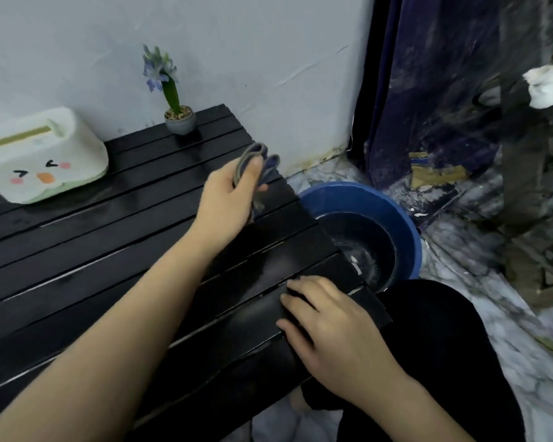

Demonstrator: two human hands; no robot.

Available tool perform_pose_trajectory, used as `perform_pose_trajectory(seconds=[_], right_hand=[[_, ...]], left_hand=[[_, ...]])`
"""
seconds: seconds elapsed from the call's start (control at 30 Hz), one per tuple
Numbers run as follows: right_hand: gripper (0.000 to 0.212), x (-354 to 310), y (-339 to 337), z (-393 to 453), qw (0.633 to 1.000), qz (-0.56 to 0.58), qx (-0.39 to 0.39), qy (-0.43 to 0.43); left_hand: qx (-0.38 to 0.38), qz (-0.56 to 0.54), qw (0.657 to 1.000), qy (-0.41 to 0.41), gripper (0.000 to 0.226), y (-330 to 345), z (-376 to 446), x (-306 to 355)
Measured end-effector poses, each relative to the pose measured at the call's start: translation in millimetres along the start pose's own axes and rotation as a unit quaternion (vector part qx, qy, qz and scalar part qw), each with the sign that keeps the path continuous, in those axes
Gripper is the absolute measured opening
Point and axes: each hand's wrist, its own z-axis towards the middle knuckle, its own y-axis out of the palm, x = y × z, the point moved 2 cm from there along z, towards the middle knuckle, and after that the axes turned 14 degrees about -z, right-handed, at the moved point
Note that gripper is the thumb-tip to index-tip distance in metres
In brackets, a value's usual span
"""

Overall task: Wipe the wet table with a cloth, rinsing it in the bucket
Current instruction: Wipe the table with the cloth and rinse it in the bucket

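Observation:
A low black slatted table (115,250) fills the left and middle of the view, its surface shiny. My left hand (227,199) is raised a little above the table's right part and grips a bunched grey-blue cloth (258,161), which sticks out above the fingers. My right hand (329,327) lies flat, fingers spread, on the table's near right corner. A blue bucket (406,215) with water in it stands on the floor just past the table's right end.
A white tissue box (35,154) with a cartoon face sits at the table's far left. A small potted purple flower (173,100) stands at the back edge by the wall. My dark-clothed knee (444,346) is at lower right. Dark curtain hangs behind the bucket.

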Motion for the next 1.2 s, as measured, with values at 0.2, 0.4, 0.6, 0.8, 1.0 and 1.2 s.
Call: perform_pose_trajectory(seconds=[0.2, 0.4, 0.6, 0.8, 1.0, 1.2], right_hand=[[0.036, -36, 13, 51, 0.999, 0.035, 0.010, -0.021], [0.035, -64, 37, 86, 0.998, 0.013, -0.023, -0.058], [0.032, -61, 36, 87, 0.998, 0.005, -0.022, -0.064], [0.025, -63, 35, 99, 0.997, -0.003, -0.032, -0.070], [0.029, -89, 30, 123, 0.993, 0.013, -0.058, -0.101], [0.030, -129, 34, 140, 0.987, 0.042, -0.076, -0.138]], left_hand=[[0.113, 0.372, 0.920, 0.036, 0.032, -150, -72, 0], [0.012, 0.510, 0.860, -0.012, 0.066, -172, -131, -51], [-0.096, 0.449, 0.886, 0.058, 0.051, -151, -164, -40], [-0.095, 0.227, 0.969, 0.023, 0.044, -134, -216, -14], [0.241, 0.200, 0.949, 0.020, 0.036, -212, -203, 2], [0.129, 0.508, 0.852, -0.020, 0.045, -234, -215, -33]])
